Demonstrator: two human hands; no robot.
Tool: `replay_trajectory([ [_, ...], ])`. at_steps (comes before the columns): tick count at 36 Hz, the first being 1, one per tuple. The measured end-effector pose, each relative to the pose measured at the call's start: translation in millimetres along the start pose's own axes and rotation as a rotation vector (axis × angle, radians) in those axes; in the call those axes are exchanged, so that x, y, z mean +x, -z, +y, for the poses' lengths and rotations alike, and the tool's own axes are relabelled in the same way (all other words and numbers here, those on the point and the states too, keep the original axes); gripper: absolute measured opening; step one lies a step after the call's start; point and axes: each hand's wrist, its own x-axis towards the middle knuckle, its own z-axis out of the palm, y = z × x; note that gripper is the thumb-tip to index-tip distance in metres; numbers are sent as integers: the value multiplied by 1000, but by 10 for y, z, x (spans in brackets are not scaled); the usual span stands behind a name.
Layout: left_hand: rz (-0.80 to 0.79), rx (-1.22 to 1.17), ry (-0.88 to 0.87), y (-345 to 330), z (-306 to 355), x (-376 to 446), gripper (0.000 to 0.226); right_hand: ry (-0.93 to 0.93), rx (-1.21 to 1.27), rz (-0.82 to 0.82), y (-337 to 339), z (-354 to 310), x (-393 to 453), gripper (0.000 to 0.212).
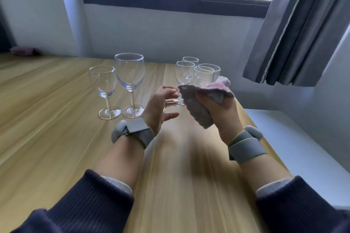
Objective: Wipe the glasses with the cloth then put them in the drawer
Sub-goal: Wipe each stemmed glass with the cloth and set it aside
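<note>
My left hand (161,107) holds a small stemmed glass (174,102) sideways by its foot and stem, just above the wooden table (56,128). The bowl of that glass is hidden inside a grey and pink cloth (198,106), which my right hand (221,113) grips around it. Two wine glasses stand upright to the left: a smaller one (104,83) and a taller one (129,73). Behind my hands stand two small stemmed glasses (184,73) and two ribbed tumblers (205,75). No drawer is in view.
The table's right edge meets a white ledge (295,138). A grey curtain (295,34) hangs at the upper right beside a dark-framed window (170,4). A purple cloth-like thing (24,50) lies at the table's far left.
</note>
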Motion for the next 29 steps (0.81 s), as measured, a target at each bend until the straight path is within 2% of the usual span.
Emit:
replay_trajectory([
  [5,-31,-104,330,79,23,9,35,30,-58,-20,-84,34,-54,45],
  [8,0,-18,356,63,-26,14,27,36,-107,-27,-60,77,-37,39],
  [11,53,-9,239,24,-90,43,14,24,-117,-64,-18,100,2,24],
  [14,87,15,125,-15,-122,61,20,-73,-66,-57,0,62,16,47],
  [16,91,78,47,-36,-135,65,18,-63,-23,-19,-2,17,18,41],
  [18,111,201,-82,-40,-154,67,13,-86,31,23,15,59,56,44],
  [21,136,504,-369,0,-181,66,11,-220,253,13,9,148,100,50],
  [24,141,653,-543,18,-188,57,8,-357,370,-16,30,154,103,43],
  [27,141,639,-547,25,-204,69,8,-331,398,-28,44,167,104,45],
  [29,95,534,-464,22,-192,66,9,-255,357,1,32,171,98,54],
])
